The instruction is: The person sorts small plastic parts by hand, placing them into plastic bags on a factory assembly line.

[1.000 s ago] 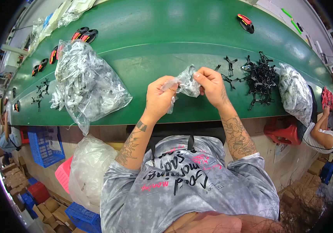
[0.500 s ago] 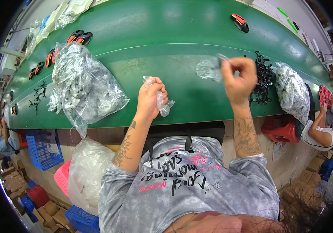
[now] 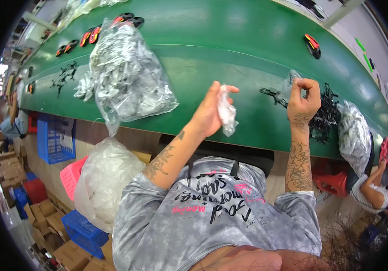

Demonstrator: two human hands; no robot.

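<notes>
My left hand (image 3: 208,113) is raised over the green conveyor belt (image 3: 212,49) and pinches a crumpled clear plastic wrapper (image 3: 226,112) between thumb and fingers. My right hand (image 3: 303,100) is further right, fingers closed on a small clear bag (image 3: 289,81) held just above a black plastic frame part (image 3: 273,95) lying on the belt. Right of that hand is a heap of black frame parts (image 3: 322,118). A large clear bag full of small packets (image 3: 124,77) lies on the belt to the left of my left hand.
Another filled clear bag (image 3: 355,135) lies at the belt's right end, beside a seated person (image 3: 379,187). Red and black shells (image 3: 312,45) and more black parts (image 3: 65,74) lie on the belt. Below are a stuffed plastic sack (image 3: 103,176), blue and pink crates, and cardboard boxes.
My hands, together on one small bag a second ago, have drawn apart. The right hand carried a clear bag rightward and down toward the belt; the left kept the crumpled wrapper.
</notes>
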